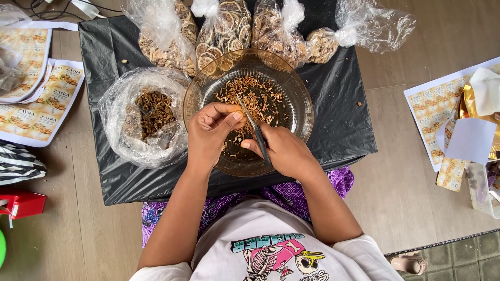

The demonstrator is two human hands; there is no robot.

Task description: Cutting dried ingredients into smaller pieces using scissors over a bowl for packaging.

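Lying under everything, the black plastic sheet (344,119) is covering the low desk, and the glass bowl (297,93) of chopped dried pieces is sitting at its centre, directly ahead of both hands. The left hand (208,132) is pinching a small dried piece just above the bowl. The right hand (284,151) is closing around the scissors (253,125), whose blades are pointing away and slightly leftward, toward that piece.
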